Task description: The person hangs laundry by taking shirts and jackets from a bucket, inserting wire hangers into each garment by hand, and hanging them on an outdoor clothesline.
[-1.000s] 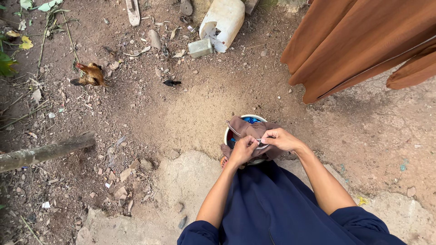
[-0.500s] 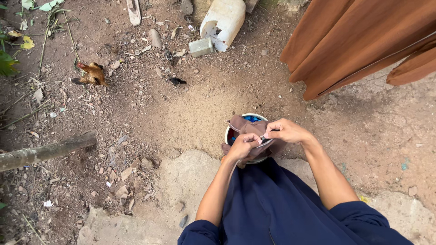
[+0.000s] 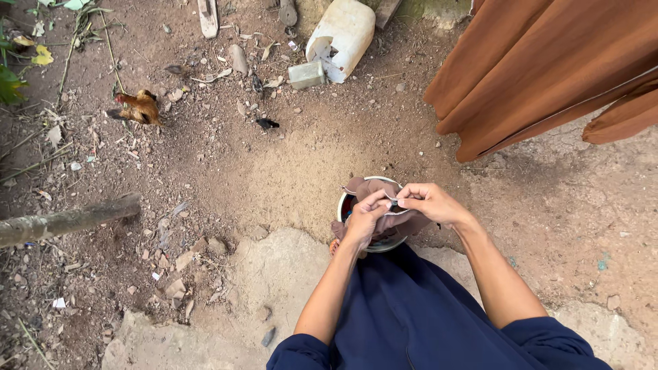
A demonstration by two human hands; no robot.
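I stand on bare ground and look down past my dark blue garment [image 3: 418, 315]. Below my hands sits a round metal basin [image 3: 340, 203] with a brown-mauve cloth [image 3: 373, 188] draped over and into it. My left hand [image 3: 365, 218] pinches a fold of that cloth, fingers closed. My right hand [image 3: 428, 203] grips the same cloth from the right; the two hands meet over the basin around a small dark item I cannot make out.
An orange-brown cloth [image 3: 541, 68] hangs at the upper right. A white plastic jug [image 3: 343, 34] lies at the top beside a small block [image 3: 306, 74]. A brown chicken [image 3: 139, 107] stands at the upper left. A wooden pole [image 3: 65, 220] lies left.
My hands have drawn closer together over the basin and lifted slightly with the cloth. The chicken has barely shifted.
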